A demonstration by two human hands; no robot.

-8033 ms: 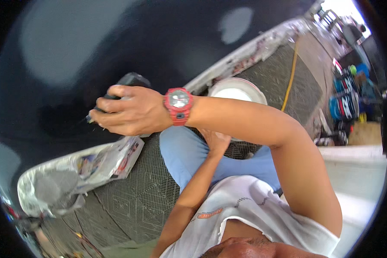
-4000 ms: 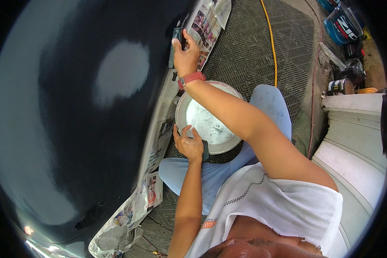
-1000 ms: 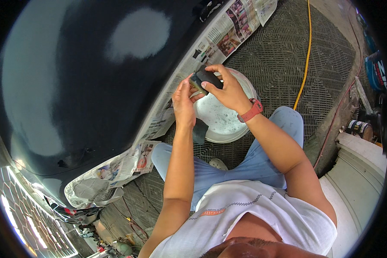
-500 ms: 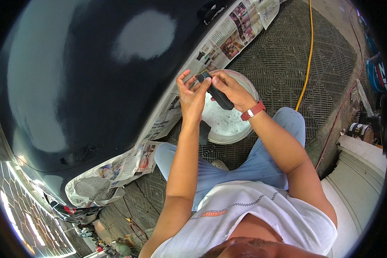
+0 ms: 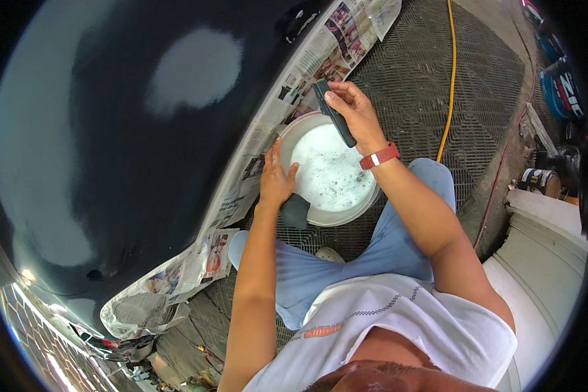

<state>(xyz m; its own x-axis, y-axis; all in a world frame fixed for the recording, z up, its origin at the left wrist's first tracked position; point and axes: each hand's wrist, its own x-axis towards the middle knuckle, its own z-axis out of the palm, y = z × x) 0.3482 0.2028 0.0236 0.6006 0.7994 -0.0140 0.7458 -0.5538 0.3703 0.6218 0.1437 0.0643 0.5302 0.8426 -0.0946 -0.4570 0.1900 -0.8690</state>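
Observation:
My right hand (image 5: pixel 360 116) holds a long, black sanding block (image 5: pixel 338 121) over a round white bucket (image 5: pixel 364 204) of foamy water. The block is tilted, its far end near the newspaper. Thumb and fingers grip the block's upper half. My left hand (image 5: pixel 277 178) rests at the bucket's left rim, fingers stretched out and holding nothing. Just below it, a dark grey sheet (image 5: pixel 295 212) hangs over the rim. A dark car body panel (image 5: pixel 157 170) with pale grey patches (image 5: pixel 201 65) fills the left side.
Newspaper masking (image 5: pixel 298 78) runs along the panel's lower edge. The floor carries a black ribbed mat (image 5: pixel 418 85), crossed by a yellow hose (image 5: pixel 452 78). At right are a blue tub (image 5: pixel 562 91), a small can (image 5: pixel 540 182) and a large pale curved piece (image 5: pixel 545 242).
My left hand has let go of the sanding block and moved down to the bucket's rim. The right hand has lifted the block slightly away from me. The view has shifted a little.

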